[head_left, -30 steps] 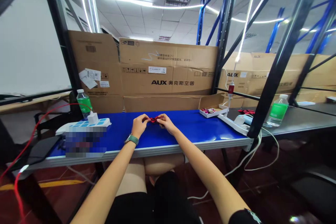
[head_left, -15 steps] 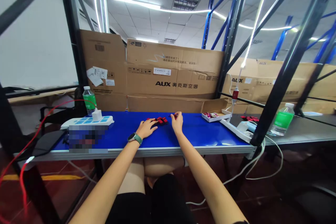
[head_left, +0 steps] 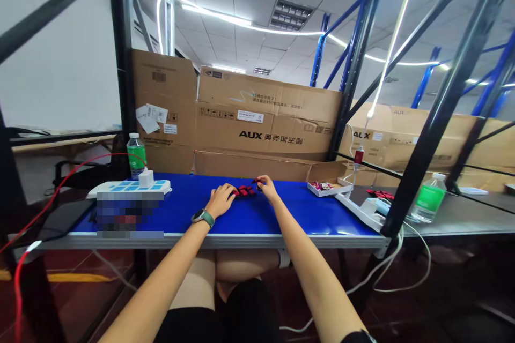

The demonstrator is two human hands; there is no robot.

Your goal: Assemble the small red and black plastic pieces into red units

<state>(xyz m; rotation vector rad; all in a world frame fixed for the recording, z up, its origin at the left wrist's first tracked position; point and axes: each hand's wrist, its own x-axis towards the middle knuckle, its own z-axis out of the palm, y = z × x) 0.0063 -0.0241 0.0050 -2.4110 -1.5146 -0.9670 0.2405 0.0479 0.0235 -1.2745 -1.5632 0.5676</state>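
Note:
A small flat red-and-black checkered piece lies on the blue tabletop. My left hand, a watch on its wrist, rests on the table with thumb and fingertips closed at the left end of that piece. Just to the right, my right hand is raised slightly, its fingers pinching a small dark red-and-black strip. This strip is close to the right end of the checkered piece; whether they touch or are joined I cannot tell.
An open white box of small pink and red items stands at right, beside a power strip. At left are another power strip, a bottle and a dark flat pad. Cardboard walls the back.
My left hand's fingers have drawn together at the piece's left end. My right hand has come slightly left, and the dark strip in its fingers now shows. The camera view has shifted slightly.

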